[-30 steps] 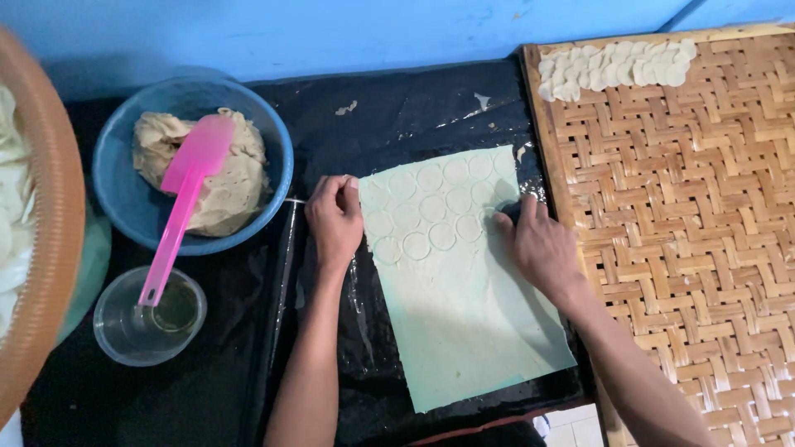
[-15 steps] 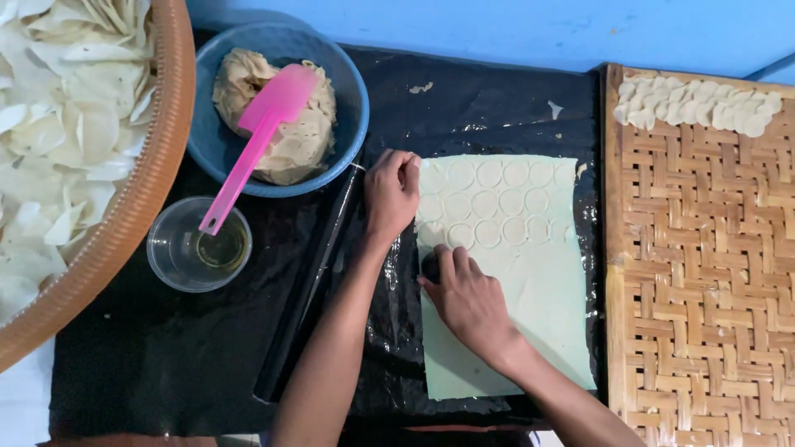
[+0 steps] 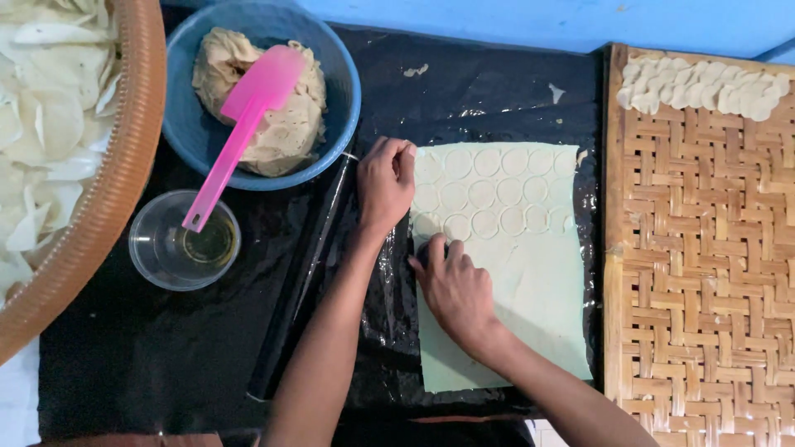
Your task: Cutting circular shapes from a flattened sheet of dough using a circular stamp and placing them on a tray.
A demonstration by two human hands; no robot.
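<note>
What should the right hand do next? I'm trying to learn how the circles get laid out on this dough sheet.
Probably lift the right hand and press the next circle just right of where it now stands, at the left edge of the dough sheet. Three rows of circles already fill the top; below them the sheet is unmarked. The left hand pins the top left corner.

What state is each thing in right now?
Dough sheet: flat, circles cut across its top rows.
Left hand: pressing the sheet's left edge.
Right hand: pressing down on a small dark thing, mostly hidden.
Blue bowl: holds dough, pink spatula leaning in it.
Clear cup: a little oil inside.
Woven tray: cut rounds along its top.
</note>
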